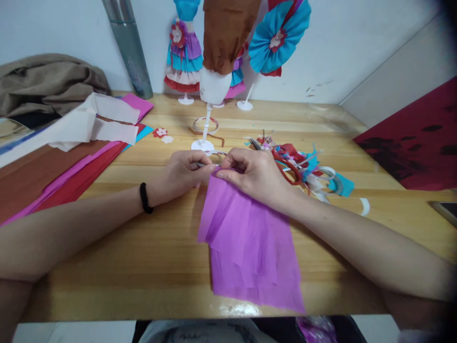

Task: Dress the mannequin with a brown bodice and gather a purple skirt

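A sheet of purple crepe paper hangs in loose folds from my fingers toward the table's front edge. My right hand is closed, with thumb and fingers pinching the paper's gathered top edge. Close beside it, my left hand is also closed, its thumb and forefinger pressed together at the paper's top left corner. A thin greyish piece shows between the left fingers, too small to name. Just beyond both hands stands a small white dress form on a round base, wrapped in brown paper.
Red-handled scissors lie among colourful paper scraps on the right. Layered crepe sheets cover the left side. Behind are a paper-dressed form, a blue paper rosette on a stand, and a flask. A phone-like edge sits far right.
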The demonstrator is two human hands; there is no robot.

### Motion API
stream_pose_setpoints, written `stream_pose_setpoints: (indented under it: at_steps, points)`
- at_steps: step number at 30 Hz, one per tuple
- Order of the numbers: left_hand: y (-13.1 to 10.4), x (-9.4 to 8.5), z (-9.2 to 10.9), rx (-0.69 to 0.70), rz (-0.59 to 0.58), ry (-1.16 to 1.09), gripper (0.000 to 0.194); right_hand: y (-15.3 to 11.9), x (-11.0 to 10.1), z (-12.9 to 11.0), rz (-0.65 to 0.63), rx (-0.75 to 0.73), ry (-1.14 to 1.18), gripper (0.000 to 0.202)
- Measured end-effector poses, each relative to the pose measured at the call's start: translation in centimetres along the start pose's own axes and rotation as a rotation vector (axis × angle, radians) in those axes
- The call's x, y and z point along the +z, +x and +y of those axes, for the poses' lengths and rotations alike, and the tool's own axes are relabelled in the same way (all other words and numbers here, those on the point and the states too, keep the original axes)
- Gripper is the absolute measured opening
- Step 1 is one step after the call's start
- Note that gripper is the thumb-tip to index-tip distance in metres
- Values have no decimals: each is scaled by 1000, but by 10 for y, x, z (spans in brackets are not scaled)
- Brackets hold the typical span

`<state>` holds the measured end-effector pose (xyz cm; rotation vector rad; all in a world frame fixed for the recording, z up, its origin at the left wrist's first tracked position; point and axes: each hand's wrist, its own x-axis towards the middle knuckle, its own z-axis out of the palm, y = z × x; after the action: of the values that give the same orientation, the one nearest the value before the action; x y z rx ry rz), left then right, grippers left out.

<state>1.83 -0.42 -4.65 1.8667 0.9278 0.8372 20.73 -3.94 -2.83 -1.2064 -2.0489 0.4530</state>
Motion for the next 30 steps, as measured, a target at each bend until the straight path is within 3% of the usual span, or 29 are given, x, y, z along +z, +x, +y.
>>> stream_pose_setpoints:
  at_steps: [9, 24, 30]
  points:
    - [2, 0, 5, -15, 99, 60, 13, 1, -4, -6, -16, 116, -52, 24]
    - [2, 2, -1, 67, 70, 36, 18, 2, -1, -1, -81, 141, 242, 18]
    - [2, 1, -1, 76, 101, 76, 16, 3, -2, 0, -74, 148, 239, 13]
